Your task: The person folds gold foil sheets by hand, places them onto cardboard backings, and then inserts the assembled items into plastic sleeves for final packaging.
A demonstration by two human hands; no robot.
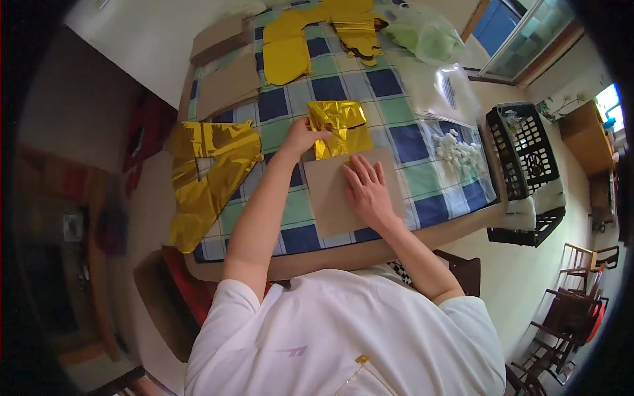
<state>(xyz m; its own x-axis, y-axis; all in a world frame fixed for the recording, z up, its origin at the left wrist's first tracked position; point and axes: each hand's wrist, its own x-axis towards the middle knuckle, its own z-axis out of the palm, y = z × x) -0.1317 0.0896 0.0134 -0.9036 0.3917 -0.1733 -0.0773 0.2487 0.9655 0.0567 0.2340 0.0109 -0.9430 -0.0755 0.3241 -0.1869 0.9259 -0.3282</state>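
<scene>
Left hand (305,135) pinched edge of gold foil sheet (341,128) on checked tabletop (343,82); right hand (365,188) lay flat, fingers spread, on cardboard piece (330,198) overlapping foil's near edge. Risks as judged: thin foil could crease or tear under pull; cardboard could slide on cloth if palm pressure eased. Larger foil sheet (205,175) overhung tabletop's left edge, liable to slip off.

Daylight from window (528,39), foil (340,125) glaring, fisheye edges dark, blurred.
</scene>
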